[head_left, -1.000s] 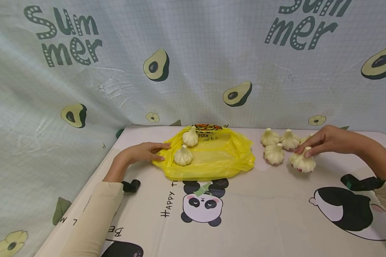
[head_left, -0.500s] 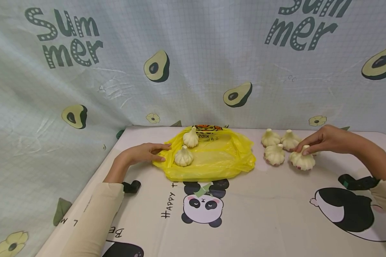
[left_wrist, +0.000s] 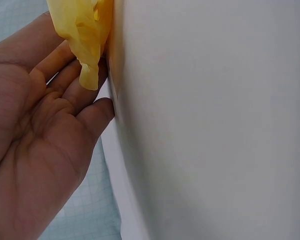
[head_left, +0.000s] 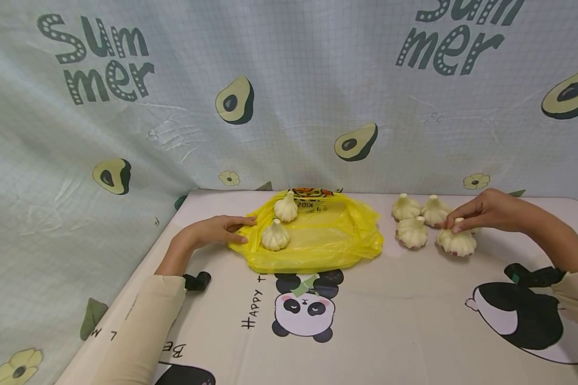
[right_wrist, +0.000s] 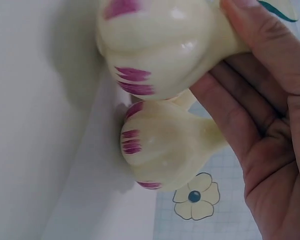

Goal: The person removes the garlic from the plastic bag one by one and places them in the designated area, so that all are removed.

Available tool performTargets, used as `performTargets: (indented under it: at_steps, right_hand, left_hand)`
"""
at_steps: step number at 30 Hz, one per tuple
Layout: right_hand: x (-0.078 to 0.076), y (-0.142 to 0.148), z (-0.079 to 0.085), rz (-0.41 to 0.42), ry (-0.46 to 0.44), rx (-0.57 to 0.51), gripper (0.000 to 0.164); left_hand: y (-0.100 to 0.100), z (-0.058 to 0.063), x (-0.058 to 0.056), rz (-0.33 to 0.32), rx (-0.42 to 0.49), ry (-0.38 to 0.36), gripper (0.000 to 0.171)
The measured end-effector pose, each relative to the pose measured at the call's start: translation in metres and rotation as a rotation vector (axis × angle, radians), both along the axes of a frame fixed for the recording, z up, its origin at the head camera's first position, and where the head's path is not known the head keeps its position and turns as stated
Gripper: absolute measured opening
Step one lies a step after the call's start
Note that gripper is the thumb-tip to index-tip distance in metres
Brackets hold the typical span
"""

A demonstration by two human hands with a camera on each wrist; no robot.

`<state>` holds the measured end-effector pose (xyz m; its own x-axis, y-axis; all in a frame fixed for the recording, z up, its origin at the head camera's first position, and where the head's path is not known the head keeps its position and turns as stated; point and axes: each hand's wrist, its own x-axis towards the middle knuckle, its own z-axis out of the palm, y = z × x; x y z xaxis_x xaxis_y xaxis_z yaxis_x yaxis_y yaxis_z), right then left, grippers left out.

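Observation:
My right hand [head_left: 493,211] pinches a garlic bulb [head_left: 456,245] by its neck, thumb on one side and fingers on the other. Close up in the right wrist view, the held bulb is cream with purple streaks, and another garlic bulb [right_wrist: 165,145] stands right beside it. At the left, my left hand [head_left: 214,231] holds the edge of a yellow plastic bag [head_left: 318,235], which lies spread on the table. A crumpled tip of the bag hangs by the fingers in the left wrist view. Two garlic bulbs [head_left: 275,236] sit on the bag's left part.
Several more garlic bulbs [head_left: 411,232] stand grouped between the bag and my right hand; one is mostly hidden behind that hand. A printed curtain [head_left: 289,107] rises along the table's back edge. Panda drawings cover the tablecloth [head_left: 366,321].
The held garlic bulb dips slightly toward the table, then shifts a little right with my right hand. My left hand and the bag stay in place.

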<state>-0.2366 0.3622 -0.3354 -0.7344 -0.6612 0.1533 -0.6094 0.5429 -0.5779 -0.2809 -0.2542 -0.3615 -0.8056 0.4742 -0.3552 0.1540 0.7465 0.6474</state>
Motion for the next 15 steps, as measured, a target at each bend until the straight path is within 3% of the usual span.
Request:
performTargets:
  at_steps: [15]
  right_hand:
    - [0.011,-0.004,-0.009,-0.112,0.156,0.023,0.021]
  left_hand:
    - [-0.001,0.000,0.001,-0.003,0.001,-0.006,0.063]
